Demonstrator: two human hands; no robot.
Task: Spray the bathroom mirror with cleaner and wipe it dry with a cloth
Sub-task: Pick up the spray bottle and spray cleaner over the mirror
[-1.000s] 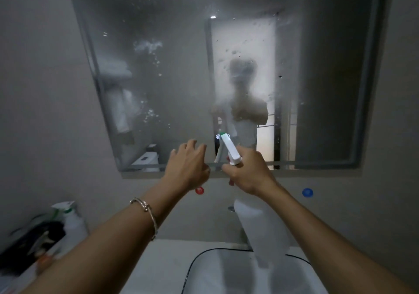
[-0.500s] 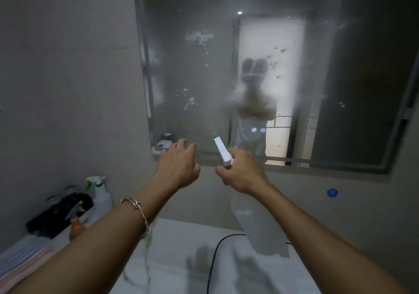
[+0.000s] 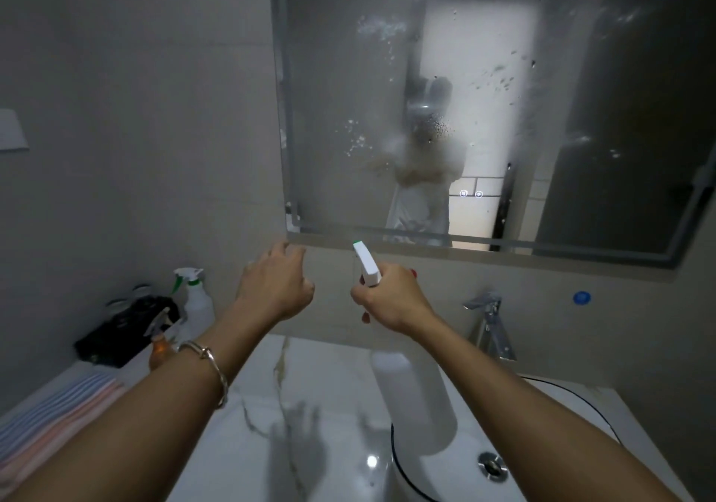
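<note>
While the right hand [image 3: 391, 300] grips the translucent spray bottle [image 3: 414, 397] above the middle of the worktop [image 3: 232, 443], aimed toward the droplet-spotted mirror [image 3: 348, 95], the left hand [image 3: 277, 284] hovers beside it, loosely curled and empty. The bottle's fill level cannot be told.

one head-worn view, close, facing forward and down at the mirror [image 3: 484, 114] and sink [image 3: 503, 482]

Both arms reach forward; left grip [image 3: 277, 284] hangs loosely curled, right grip [image 3: 391, 300] clasps spray bottle [image 3: 414, 397].
</note>
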